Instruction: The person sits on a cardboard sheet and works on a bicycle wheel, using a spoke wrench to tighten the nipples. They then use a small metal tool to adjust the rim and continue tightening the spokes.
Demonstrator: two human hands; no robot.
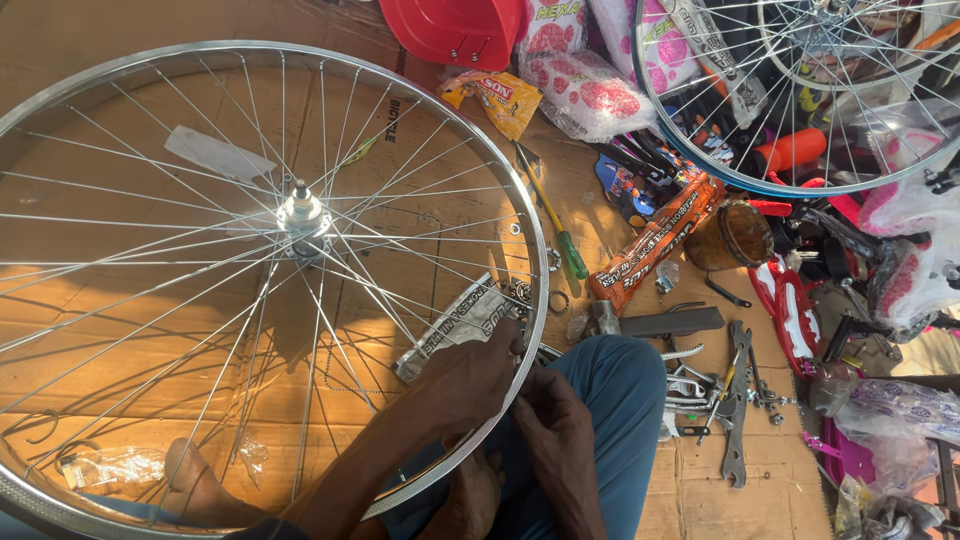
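Both hands meet at the wheel's near rim: the left hand [468, 385] grips the rim [538, 262], the right hand [552, 420] pinches closed just beside it. The wheel [300, 215] lies flat on cardboard [90, 40]. A screwdriver [555, 225], wrenches [737, 400] and a second wheel [800, 100] crowd the right.

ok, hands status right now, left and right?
Left hand: closed, fingers on the rim of the spoked wheel.
Right hand: fingers curled at the same rim section; whether it grips anything cannot be told.
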